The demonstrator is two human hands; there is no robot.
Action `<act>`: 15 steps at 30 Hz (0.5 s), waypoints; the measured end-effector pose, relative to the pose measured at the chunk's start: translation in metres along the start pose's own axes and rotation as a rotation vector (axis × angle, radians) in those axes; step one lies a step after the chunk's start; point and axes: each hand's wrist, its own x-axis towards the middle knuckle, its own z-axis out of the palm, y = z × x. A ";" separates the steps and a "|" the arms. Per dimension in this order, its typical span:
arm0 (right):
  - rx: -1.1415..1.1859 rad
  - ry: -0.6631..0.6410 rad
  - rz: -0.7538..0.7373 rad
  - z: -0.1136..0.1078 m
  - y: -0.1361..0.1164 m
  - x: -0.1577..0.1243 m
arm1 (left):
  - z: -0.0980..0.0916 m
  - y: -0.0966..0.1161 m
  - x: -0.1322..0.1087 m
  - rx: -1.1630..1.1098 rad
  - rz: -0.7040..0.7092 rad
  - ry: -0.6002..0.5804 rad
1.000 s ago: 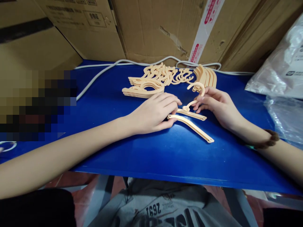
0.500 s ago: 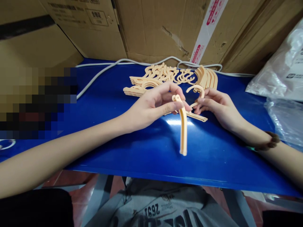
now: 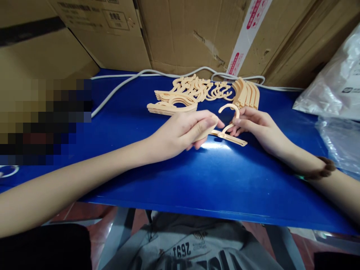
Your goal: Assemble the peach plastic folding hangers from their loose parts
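My left hand [image 3: 182,131] is closed around a beige plastic hanger arm [image 3: 210,126], most of it hidden by the thumb and fingers. Just to its right, my right hand [image 3: 254,122] pinches the stem of a curved hanger hook [image 3: 230,106], whose open side faces left. At the hook's lower end a slotted hanger arm [image 3: 234,139] slants down to the right, low over the table. Whether the left hand's piece touches the hook assembly is not clear.
Behind my hands lie a heap of loose hooks [image 3: 194,87], stacked hanger parts [image 3: 168,108] and a row of curved arms [image 3: 247,94] on the blue table [image 3: 174,183]. A white cable [image 3: 123,83] runs along cardboard boxes [image 3: 180,33]. Plastic bags [image 3: 329,82] sit at the right.
The hanger arm in my left hand, which hung down toward me, has swung up and now lies mostly behind the thumb. My right hand keeps its hold on the hook, which shifted slightly.
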 end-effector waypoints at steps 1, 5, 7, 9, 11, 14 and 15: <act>-0.002 -0.002 0.002 0.000 0.000 0.000 | 0.000 -0.003 -0.001 0.126 0.036 0.015; 0.006 -0.007 0.008 0.000 0.000 0.000 | 0.001 -0.019 -0.002 0.646 0.188 0.093; 0.020 -0.013 0.011 0.001 0.000 0.000 | 0.002 -0.024 -0.002 0.752 0.220 0.115; 0.033 -0.018 0.014 0.000 0.000 0.000 | 0.001 -0.026 -0.002 0.765 0.250 0.114; 0.039 -0.020 0.018 0.000 0.000 0.001 | 0.001 -0.025 -0.001 0.755 0.304 0.096; 0.047 -0.006 0.023 0.000 0.001 0.001 | 0.001 -0.024 0.000 0.829 0.398 0.057; 0.057 0.005 0.027 0.000 0.002 0.001 | 0.002 -0.024 0.000 0.873 0.418 0.043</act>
